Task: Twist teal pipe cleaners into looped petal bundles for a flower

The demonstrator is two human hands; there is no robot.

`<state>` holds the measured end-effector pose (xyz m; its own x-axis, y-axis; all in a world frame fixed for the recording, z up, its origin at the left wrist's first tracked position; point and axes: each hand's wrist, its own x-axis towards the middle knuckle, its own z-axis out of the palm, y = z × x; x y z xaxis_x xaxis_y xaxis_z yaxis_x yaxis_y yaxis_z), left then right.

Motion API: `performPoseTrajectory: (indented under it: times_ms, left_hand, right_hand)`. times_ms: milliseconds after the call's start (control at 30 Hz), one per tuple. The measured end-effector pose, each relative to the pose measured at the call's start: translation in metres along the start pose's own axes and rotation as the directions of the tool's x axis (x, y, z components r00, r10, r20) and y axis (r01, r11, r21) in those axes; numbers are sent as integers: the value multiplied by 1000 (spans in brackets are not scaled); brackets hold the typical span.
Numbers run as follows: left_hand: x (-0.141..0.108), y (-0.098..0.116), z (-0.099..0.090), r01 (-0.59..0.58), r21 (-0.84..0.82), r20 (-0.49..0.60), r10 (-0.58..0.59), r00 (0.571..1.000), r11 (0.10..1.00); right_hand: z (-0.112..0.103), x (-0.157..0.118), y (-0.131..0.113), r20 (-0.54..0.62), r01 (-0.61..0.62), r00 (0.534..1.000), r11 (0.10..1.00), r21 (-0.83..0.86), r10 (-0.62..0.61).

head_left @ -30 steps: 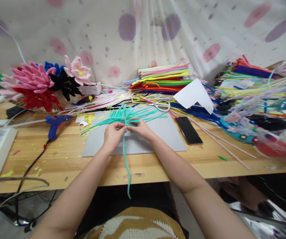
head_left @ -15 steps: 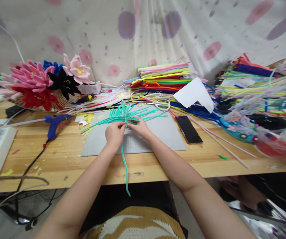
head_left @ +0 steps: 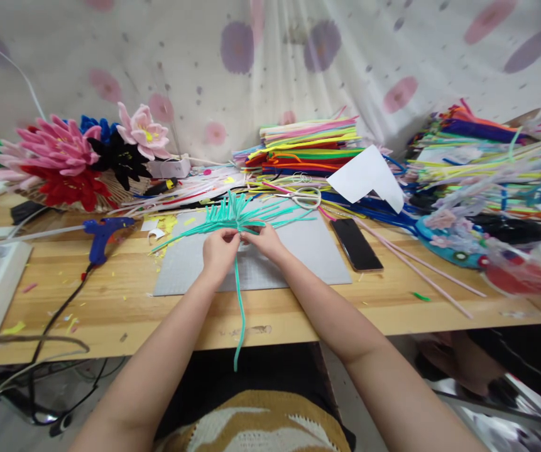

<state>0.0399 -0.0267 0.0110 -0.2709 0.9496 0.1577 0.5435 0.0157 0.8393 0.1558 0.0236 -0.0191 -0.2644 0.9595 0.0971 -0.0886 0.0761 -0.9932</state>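
A teal pipe cleaner (head_left: 240,307) hangs from between my fingers, over the table's front edge. My left hand (head_left: 220,251) pinches it near its upper end. Close beside it, my right hand (head_left: 264,240) is closed as well, its fingertips meeting the left ones on the teal stems. Just beyond my fingers lies a bunch of teal pipe cleaners (head_left: 225,213), some folded into upright loops, others spread out straight to both sides. Beneath everything is a grey cutting mat (head_left: 317,263). The exact grip points are partly hidden behind my fingers.
Scissors (head_left: 306,198) and a black phone (head_left: 357,245) lie to the right, near a white paper sheet (head_left: 367,176). A blue glue gun (head_left: 103,237) rests at left, before fuzzy flowers (head_left: 70,150). Stacked coloured pipe cleaners (head_left: 308,147) stand at the back.
The hanging end of the teal pipe cleaner has swung, its top to the right and its tip to the left. My left hand has shifted slightly right.
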Motion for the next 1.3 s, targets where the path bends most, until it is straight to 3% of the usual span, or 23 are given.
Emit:
performPoseTrajectory:
  times_ms: [67, 167, 267, 333, 433, 533, 633, 800, 867, 933, 1033, 1133, 1300]
  left_hand:
    - [3, 0, 0, 97, -197, 45, -90, 995, 976]
    - [4, 2, -3, 310, -478, 211, -235, 949, 822]
    - [4, 4, -6, 416, -537, 314, -284, 906, 734]
    - [1, 6, -7, 356, -476, 259, -258, 931, 804]
    - [-6, 8, -8, 127, -223, 98, -107, 989, 967]
    - [-9, 9, -8, -2, -45, 50, 4, 999, 999]
    - [-4, 5, -8, 9, -240, 130, 23, 991, 971]
    - [5, 4, -7, 120, -419, 170, -52, 984, 900]
    - [5, 9, -7, 295, -513, 288, -162, 944, 806]
    - [4, 14, -8, 489, -579, 455, -239, 858, 652]
    - [3, 16, -6, 644, -607, 601, -262, 755, 466]
    - [3, 14, -3, 688, -622, 644, -254, 721, 374]
    - [4, 13, 0, 720, -623, 672, -264, 692, 305]
  right_hand:
    - [-2, 0, -2, 19, -10, 1000, 1000, 30, 9]
    - [-6, 0, -5, 79, -34, 997, 995, 99, 26]
    - [-11, -2, -8, 152, -58, 988, 989, 137, 37]
    - [-11, -4, -9, 167, -62, 985, 988, 139, 39]
    - [-9, -5, -9, 119, -71, 992, 984, 163, 52]
    - [-8, -5, -10, 84, -122, 991, 971, 205, 106]
    - [-14, -5, -14, 153, -259, 963, 923, 284, 223]
    - [-30, -5, -17, 309, -531, 843, 772, 350, 440]
    - [-34, -4, -15, 309, -562, 824, 748, 353, 474]
    - [-36, -3, -11, 306, -565, 823, 741, 362, 478]
    - [-37, -2, -7, 330, -559, 826, 740, 374, 457]
    - [-37, -2, -5, 361, -563, 821, 733, 381, 443]
    - [-38, -3, -5, 400, -562, 818, 725, 399, 414]
